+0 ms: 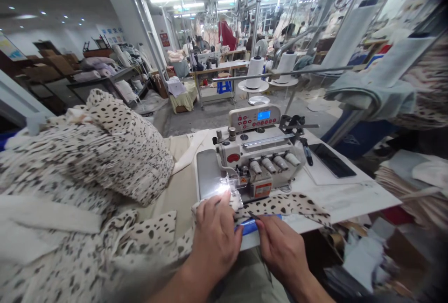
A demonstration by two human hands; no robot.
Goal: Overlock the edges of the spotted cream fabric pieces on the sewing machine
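Note:
My left hand (215, 233) lies on a piece of spotted cream fabric (287, 205), fingers curled over it just in front of the lit needle area of the overlock sewing machine (252, 153). My right hand (282, 249) pinches the same fabric strip at the table's front edge, beside a blue object (250, 226). The fabric runs from under the presser foot to the right across the white table (353, 195).
A big heap of the same spotted fabric (87, 163) fills the left. Two thread cones (255, 72) stand behind the machine. A dark phone (332, 159) lies on the table's right. Stacked fabric pieces (409, 181) sit further right. Other workstations stand at the back.

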